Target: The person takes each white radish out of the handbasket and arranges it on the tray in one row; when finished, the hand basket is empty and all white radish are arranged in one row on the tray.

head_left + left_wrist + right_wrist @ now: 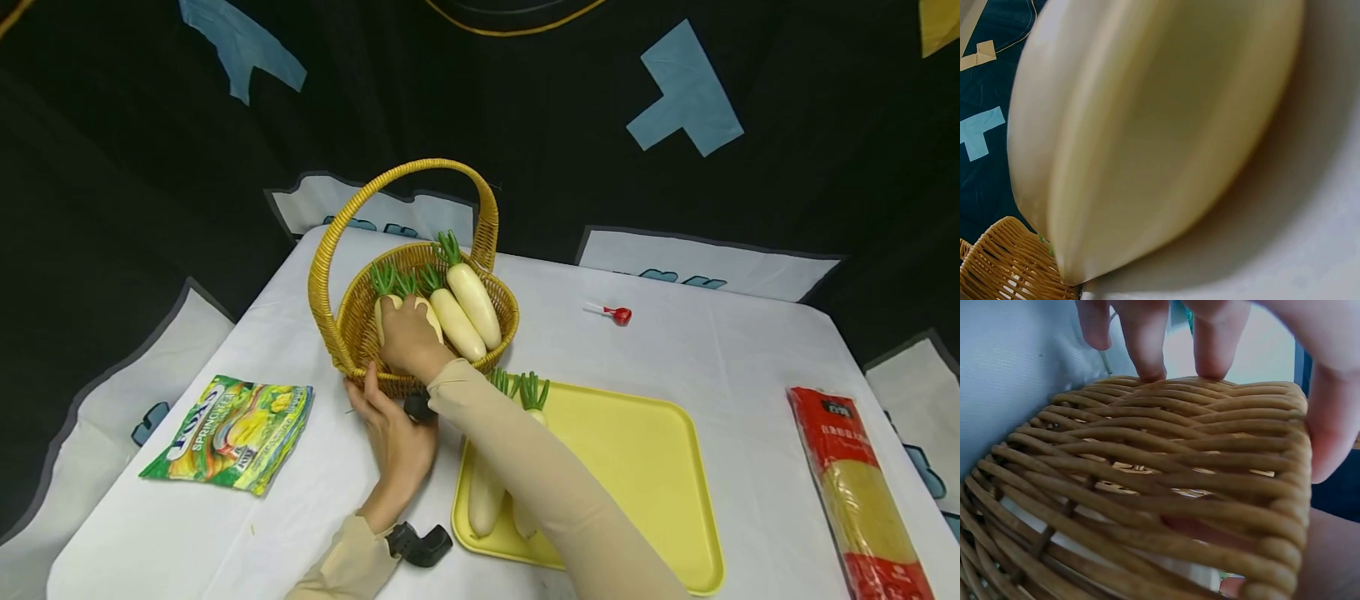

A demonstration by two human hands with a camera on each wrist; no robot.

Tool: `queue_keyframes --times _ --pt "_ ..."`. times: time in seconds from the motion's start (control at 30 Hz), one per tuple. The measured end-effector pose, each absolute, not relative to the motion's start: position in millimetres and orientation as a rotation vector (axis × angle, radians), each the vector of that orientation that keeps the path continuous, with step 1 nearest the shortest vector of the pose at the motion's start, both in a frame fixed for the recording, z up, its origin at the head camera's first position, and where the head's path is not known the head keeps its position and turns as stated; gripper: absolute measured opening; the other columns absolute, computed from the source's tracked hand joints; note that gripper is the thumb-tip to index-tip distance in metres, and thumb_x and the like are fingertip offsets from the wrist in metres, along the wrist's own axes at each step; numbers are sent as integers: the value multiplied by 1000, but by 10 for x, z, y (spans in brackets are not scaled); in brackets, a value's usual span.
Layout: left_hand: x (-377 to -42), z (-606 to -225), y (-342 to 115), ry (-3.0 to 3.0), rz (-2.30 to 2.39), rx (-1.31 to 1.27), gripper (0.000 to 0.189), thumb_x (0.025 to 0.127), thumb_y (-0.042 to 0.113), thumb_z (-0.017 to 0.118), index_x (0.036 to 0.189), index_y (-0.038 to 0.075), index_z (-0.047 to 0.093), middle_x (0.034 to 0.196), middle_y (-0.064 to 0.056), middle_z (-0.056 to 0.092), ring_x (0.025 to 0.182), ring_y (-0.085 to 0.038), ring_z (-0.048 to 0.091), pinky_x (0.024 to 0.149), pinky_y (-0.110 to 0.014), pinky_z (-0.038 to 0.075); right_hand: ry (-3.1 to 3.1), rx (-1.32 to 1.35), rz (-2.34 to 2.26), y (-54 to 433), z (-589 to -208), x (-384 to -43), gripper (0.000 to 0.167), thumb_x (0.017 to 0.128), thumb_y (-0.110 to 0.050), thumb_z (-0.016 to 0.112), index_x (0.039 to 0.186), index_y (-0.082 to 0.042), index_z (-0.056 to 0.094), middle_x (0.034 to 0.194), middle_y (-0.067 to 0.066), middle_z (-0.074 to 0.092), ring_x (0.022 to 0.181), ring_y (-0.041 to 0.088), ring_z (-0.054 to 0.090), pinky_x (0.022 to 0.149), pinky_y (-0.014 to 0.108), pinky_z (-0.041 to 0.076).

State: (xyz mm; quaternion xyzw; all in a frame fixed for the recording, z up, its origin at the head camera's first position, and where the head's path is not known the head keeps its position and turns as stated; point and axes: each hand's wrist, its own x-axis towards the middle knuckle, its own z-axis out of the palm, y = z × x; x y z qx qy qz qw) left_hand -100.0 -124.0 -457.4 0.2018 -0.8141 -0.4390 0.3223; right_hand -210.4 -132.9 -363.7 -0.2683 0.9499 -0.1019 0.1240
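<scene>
Lying in woven basket (506, 305), smooth creamy-white radishes (472, 305), green tops (449, 248)

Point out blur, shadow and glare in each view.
Left wrist: the radishes loom close and badly blurred, a soft shadow beside them, the basket sharper; right wrist: the basket's weave is clear, a bright, washed-out patch behind the fingers; head: table well lit, backdrop dark, no strong blur.

A black backdrop (465, 108) rises behind a white-covered table (712, 350). Blue patches (688, 92) and a yellow patch (942, 25) stand out on the black.
</scene>
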Motion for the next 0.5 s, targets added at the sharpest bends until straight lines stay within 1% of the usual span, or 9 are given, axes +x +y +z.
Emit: queue_keyframes --times 0.13,0.23,0.33,0.4,0.5 --pt "-999 -4566 -1239 -2157 -1159 551 92 69 3 64 141 18 9 145 -32 -9 133 -49 10 101 -58 24 2815 -745 -303 -1355 -3653 -2095 77 80 -27 67 143 -17 24 141 17 30 123 30 40 74 28 50" --pt "-989 -4562 -1243 -2178 -1175 587 96 66 0 63 142 21 8 146 -30 -10 130 -52 16 98 -58 27 2838 -715 -304 -1381 -3667 -2071 74 79 -27 68 141 -18 28 138 16 34 119 29 43 72 28 50" --pt "-980 -4568 -1251 -2191 -1180 611 99 63 -2 61 142 23 8 147 -28 -10 128 -52 20 96 -57 30 2870 -721 -276 -1400 -3689 -2046 68 80 -25 66 138 -19 31 134 15 38 115 27 45 67 27 50" --pt "-978 -4571 -1255 -2197 -1181 613 99 63 -2 61 143 24 7 147 -27 -10 129 -51 19 95 -57 30 2897 -741 -243 -1405 -3703 -2038 64 81 -24 65 137 -19 33 130 15 41 111 26 47 63 25 50" --pt "-976 -4576 -1250 -2199 -1183 603 98 64 -2 61 143 23 7 147 -27 -11 130 -50 17 96 -57 29 2932 -764 -214 -1395 -3735 -2042 64 81 -26 66 136 -18 34 129 15 43 110 26 48 61 24 50"
